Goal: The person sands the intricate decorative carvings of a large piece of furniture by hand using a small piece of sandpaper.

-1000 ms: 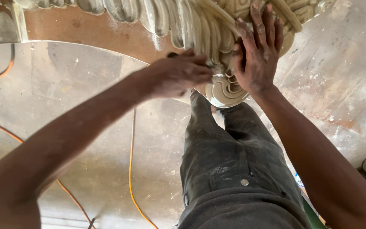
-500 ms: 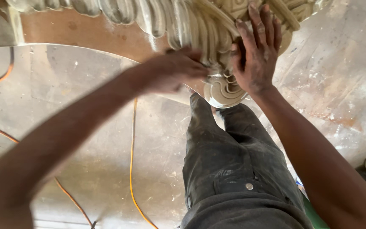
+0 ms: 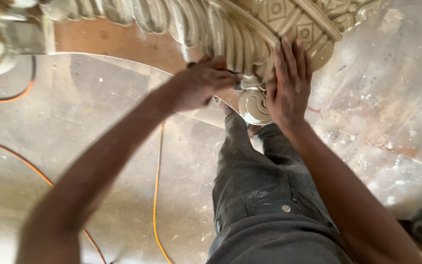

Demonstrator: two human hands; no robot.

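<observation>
The person's right hand point(image 3: 289, 83) lies flat and open, bracing the pale carved wooden piece with fluted ribs and a scroll end point(image 3: 230, 29) up top, while the left hand point(image 3: 203, 83) looks clenched around something small and dark against the ribs, so short, light strokes along the grooves seem safest.
</observation>
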